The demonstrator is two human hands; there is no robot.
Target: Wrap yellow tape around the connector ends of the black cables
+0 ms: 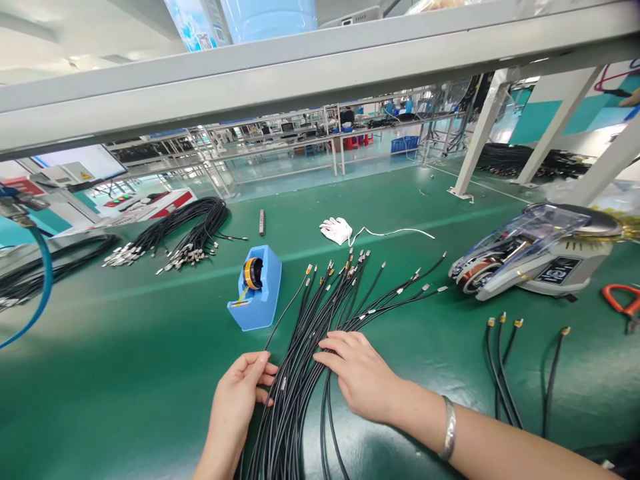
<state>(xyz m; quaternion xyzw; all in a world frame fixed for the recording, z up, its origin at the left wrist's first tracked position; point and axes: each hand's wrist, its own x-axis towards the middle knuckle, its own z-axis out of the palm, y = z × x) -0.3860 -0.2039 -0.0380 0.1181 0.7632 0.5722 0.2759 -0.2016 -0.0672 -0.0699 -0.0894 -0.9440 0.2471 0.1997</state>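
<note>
A spread bundle of thin black cables (295,393) with small metal connector ends, some wrapped in yellow tape, lies in front of me and runs off the near edge of view. At its left side, my left hand (245,387) pinches one black cable (287,310) between thumb and fingers, its tip pointing away from me. My right hand (357,373) rests across the bundle from the right, fingers stretched over the cables and touching them. A silver bracelet (449,427) circles the right wrist.
Beyond the bundle stand a blue tape dispenser (267,290) and a white glove (337,230). On the right are a grey machine (540,260), orange-handled pliers (620,300) and several separate cables (503,373). Coiled cables (200,220) lie at back left; a shelf beam (300,73) crosses above.
</note>
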